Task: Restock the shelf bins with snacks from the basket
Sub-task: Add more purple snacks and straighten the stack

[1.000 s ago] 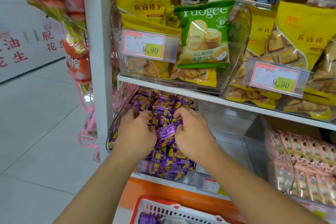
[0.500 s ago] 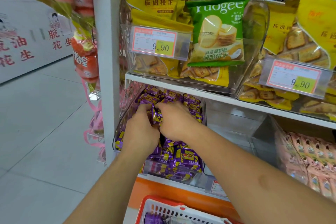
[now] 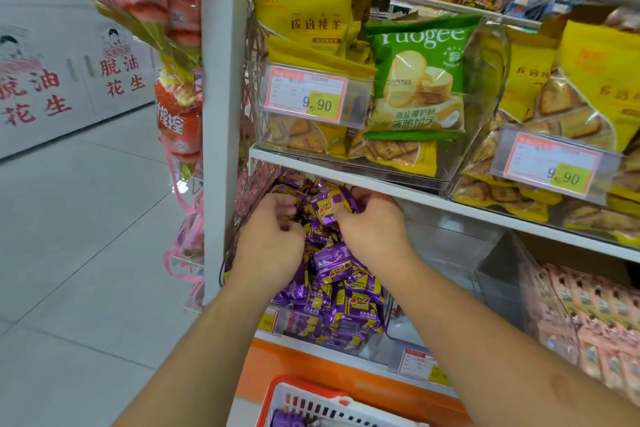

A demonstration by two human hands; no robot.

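Several small purple snack packets (image 3: 341, 291) fill a clear shelf bin (image 3: 394, 329) on the lower shelf. Both hands are deep in the back of this bin, under the shelf board above. My left hand (image 3: 268, 246) has its fingers curled into the purple packets at the back left. My right hand (image 3: 372, 229) curls its fingers over packets at the back, beside the left hand. The fingertips of both are partly hidden among the packets. The red and white basket (image 3: 304, 402) sits below at the bottom edge, with a purple packet (image 3: 287, 419) in it.
The white shelf board (image 3: 433, 198) lies just above my hands, carrying clear bins of yellow biscuit bags (image 3: 308, 10) and a green bag (image 3: 419, 76). A clear bin (image 3: 457, 253) right of my hands looks nearly bare. Pink packets (image 3: 588, 315) fill the far-right bin. A white post (image 3: 221, 114) stands left.
Both hands have reached further back and up into the bin, pushing purple packets toward the rear. The camera has moved closer to the shelf.
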